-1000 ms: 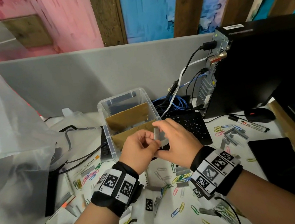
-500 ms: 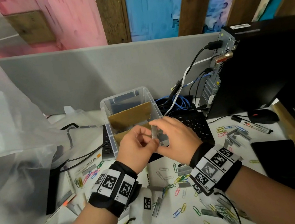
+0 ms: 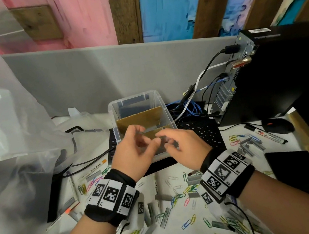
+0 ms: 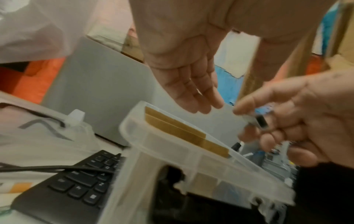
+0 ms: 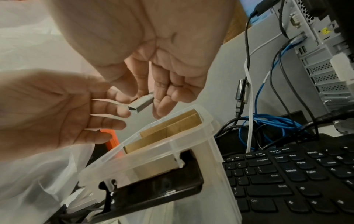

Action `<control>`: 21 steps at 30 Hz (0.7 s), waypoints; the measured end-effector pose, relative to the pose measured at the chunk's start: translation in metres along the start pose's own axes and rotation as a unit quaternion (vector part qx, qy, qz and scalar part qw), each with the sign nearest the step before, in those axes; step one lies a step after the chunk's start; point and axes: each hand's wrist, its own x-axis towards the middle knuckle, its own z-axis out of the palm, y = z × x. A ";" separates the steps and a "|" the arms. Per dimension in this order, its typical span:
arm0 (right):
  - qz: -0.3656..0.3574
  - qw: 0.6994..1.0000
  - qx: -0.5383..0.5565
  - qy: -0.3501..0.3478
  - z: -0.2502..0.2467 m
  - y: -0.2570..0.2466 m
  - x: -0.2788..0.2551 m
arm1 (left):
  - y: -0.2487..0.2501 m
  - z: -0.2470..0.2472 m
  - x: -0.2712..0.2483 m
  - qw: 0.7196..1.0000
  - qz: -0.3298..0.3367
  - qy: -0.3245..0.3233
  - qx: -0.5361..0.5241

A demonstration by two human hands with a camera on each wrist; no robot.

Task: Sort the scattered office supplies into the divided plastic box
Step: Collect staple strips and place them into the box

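White desk [image 3: 185,214]: paper clips [image 3: 186,223], markers [image 3: 267,135], keyboard [image 3: 201,133].

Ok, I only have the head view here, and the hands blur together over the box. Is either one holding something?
Observer: Yes. The right wrist view shows the right hand pinching a strip of staples in its fingertips.
Operator: And the left hand?
Observer: It holds nothing. In the left wrist view the left hand is open, with the fingers straight.
Operator: Is the strip in the box yet?
Observer: No. It is in the air above the box, up over the cardboard dividers.
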 end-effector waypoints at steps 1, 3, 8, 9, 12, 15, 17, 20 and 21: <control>0.011 1.000 -0.008 -0.011 -0.001 0.001 0.004 | -0.005 -0.006 0.002 1.000 -0.003 0.024 0.012; 0.018 0.998 -0.039 -0.039 -0.001 0.003 0.013 | -0.018 -0.018 0.008 0.996 -0.015 0.068 0.053; 0.036 0.977 -0.130 -0.163 0.010 -0.002 0.046 | -0.046 -0.032 0.019 0.987 -0.123 0.051 0.091; 0.047 0.966 -0.157 -0.199 0.014 -0.004 0.054 | -0.049 -0.032 0.020 0.987 -0.143 0.034 0.060; 0.072 0.929 -0.216 -0.290 0.023 -0.003 0.075 | -0.055 -0.032 0.021 0.985 -0.173 -0.006 -0.003; 0.111 0.896 -0.259 -0.343 0.037 0.000 0.090 | -0.057 -0.032 0.023 0.983 -0.183 -0.006 -0.020; 0.132 0.870 -0.286 -0.380 0.048 0.004 0.099 | -0.058 -0.033 0.023 0.983 -0.182 -0.003 -0.027; 0.128 0.852 -0.310 -0.401 0.060 0.009 0.110 | -0.057 -0.034 0.023 0.984 -0.172 -0.002 -0.040; 0.128 0.846 -0.315 -0.412 0.063 0.008 0.113 | -0.057 -0.035 0.022 0.984 -0.172 -0.002 -0.043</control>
